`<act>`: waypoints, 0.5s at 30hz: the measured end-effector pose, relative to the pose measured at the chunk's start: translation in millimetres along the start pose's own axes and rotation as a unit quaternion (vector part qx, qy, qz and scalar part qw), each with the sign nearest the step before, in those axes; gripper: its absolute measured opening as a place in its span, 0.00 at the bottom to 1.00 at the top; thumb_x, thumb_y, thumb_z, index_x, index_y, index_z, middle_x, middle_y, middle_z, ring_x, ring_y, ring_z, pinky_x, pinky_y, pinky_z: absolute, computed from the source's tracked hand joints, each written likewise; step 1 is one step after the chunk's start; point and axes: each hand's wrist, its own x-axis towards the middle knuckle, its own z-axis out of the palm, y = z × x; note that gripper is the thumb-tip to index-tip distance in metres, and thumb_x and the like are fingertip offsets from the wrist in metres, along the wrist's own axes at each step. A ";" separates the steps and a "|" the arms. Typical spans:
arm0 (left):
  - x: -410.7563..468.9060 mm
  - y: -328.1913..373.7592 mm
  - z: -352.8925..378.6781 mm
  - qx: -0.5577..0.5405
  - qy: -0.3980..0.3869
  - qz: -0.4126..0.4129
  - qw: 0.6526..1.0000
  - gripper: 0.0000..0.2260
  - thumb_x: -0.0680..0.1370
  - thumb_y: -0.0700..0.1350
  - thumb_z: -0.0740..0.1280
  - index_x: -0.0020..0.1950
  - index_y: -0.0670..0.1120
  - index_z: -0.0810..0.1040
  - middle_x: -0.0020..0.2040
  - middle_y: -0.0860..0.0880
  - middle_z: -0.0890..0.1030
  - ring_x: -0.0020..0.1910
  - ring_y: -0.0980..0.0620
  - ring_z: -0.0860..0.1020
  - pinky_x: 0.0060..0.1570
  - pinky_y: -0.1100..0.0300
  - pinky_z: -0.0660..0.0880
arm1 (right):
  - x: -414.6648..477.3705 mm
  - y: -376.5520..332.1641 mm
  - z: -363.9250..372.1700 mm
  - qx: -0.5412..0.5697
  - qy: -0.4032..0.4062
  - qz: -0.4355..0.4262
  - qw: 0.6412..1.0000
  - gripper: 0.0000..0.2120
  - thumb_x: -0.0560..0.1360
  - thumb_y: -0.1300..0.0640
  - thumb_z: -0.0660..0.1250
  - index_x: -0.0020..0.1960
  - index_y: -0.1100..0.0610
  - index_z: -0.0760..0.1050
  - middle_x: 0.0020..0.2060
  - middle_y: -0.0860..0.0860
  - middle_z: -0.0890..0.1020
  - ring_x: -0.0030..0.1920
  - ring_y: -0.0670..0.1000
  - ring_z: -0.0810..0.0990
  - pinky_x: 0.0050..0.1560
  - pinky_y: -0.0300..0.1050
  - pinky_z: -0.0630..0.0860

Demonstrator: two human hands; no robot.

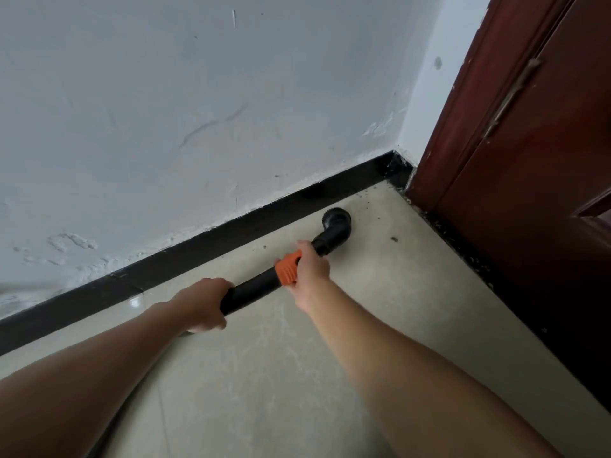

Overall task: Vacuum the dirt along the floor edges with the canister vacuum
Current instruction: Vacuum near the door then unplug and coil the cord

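Note:
A black vacuum wand [254, 289] with an orange collar [288, 268] slants across the beige floor toward the corner. Its round black nozzle [337, 223] rests on the tiles just below the black skirting [205, 256]. My left hand [201, 307] grips the wand's lower part. My right hand [309, 269] holds it at the orange collar, close behind the nozzle. Dark dirt specks [394, 239] lie on the floor right of the nozzle, and more dirt [373, 192] gathers along the skirting near the corner. The canister is out of view.
A white, rough wall [198, 110] rises above the skirting. A dark red wooden door [529, 160] stands on the right, with debris along its bottom edge [456, 239]. Beige tile floor [264, 375] spreads beneath my arms.

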 end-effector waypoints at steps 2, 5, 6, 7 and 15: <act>2.3 5.5 -1.8 0.022 -0.014 0.007 1.000 0.15 0.70 0.40 0.69 0.53 0.53 0.74 0.45 0.52 0.77 0.45 0.51 0.76 0.40 0.59 0.71 | -3.5 13.5 -10.1 0.015 0.066 -0.019 0.998 0.13 0.77 0.53 0.68 0.58 0.55 0.69 0.47 0.55 0.77 0.49 0.56 0.82 0.57 0.55 0.80; 11.5 34.4 -6.6 0.056 0.013 0.043 0.997 0.13 0.71 0.39 0.67 0.49 0.54 0.72 0.44 0.52 0.77 0.44 0.50 0.77 0.37 0.60 0.68 | 0.0 9.1 -30.3 0.068 0.153 -0.075 0.983 0.17 0.77 0.53 0.67 0.62 0.58 0.71 0.51 0.57 0.79 0.48 0.56 0.83 0.52 0.52 0.81; 15.0 45.0 -8.6 0.064 0.031 0.055 0.996 0.12 0.71 0.38 0.66 0.49 0.54 0.72 0.44 0.52 0.77 0.44 0.50 0.77 0.38 0.59 0.68 | 1.4 1.9 -36.5 0.077 0.170 -0.090 0.978 0.16 0.76 0.53 0.67 0.61 0.58 0.71 0.52 0.57 0.80 0.48 0.56 0.83 0.49 0.50 0.81; 18.0 54.4 -11.0 0.065 0.049 0.066 0.994 0.11 0.72 0.38 0.65 0.48 0.54 0.72 0.43 0.52 0.76 0.43 0.50 0.76 0.38 0.59 0.68 | 2.4 -6.6 -41.7 0.076 0.183 -0.099 0.975 0.16 0.76 0.53 0.67 0.61 0.58 0.70 0.53 0.57 0.79 0.48 0.56 0.82 0.48 0.50 0.79; 17.9 78.5 -15.5 0.002 0.078 0.069 0.995 0.09 0.71 0.45 0.67 0.47 0.51 0.68 0.39 0.52 0.72 0.40 0.49 0.74 0.32 0.59 0.64 | 12.7 -79.2 -30.3 -0.010 0.046 -0.049 0.998 0.18 0.76 0.56 0.69 0.63 0.58 0.69 0.45 0.57 0.78 0.42 0.54 0.82 0.48 0.55 0.83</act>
